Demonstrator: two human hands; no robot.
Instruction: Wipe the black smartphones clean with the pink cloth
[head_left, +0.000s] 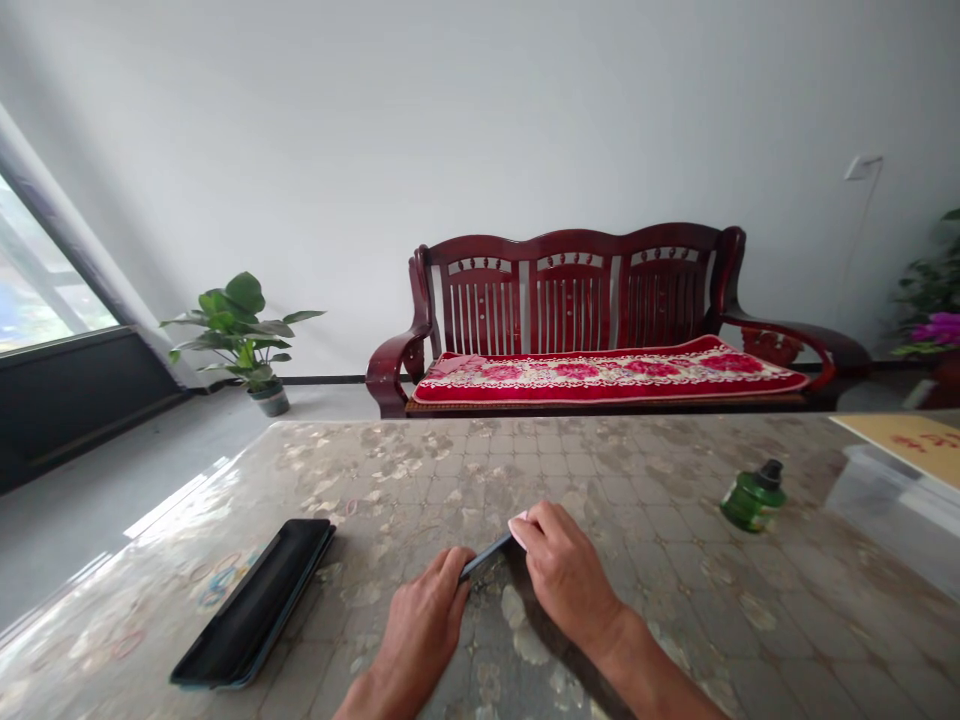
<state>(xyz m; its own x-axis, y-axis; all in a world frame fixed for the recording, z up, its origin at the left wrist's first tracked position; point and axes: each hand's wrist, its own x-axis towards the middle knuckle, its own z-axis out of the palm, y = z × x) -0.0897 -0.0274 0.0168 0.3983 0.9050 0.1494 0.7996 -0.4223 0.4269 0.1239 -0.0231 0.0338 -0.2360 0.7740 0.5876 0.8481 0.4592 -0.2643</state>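
My left hand (421,622) is closed around one end of a slim grey-blue stick-like thing (487,556), whose exact kind I cannot make out. It slants up to the right between my hands, just above the table. At its far end my right hand (568,572) pinches a small pale pink, flat piece (517,530), perhaps paper or cloth. The piece meets the stick's end, and my fingers hide most of it. A black tablet-like device (255,605) in a blue-edged case lies left of my left hand.
A patterned cover lies on the table (660,620). Several rubber bands (219,583) lie at the left. Toward the right stand a green bottle (754,498) with a black cap and a clear plastic box (889,515) beside a tan board (911,447). Behind is a wooden bench (570,240).
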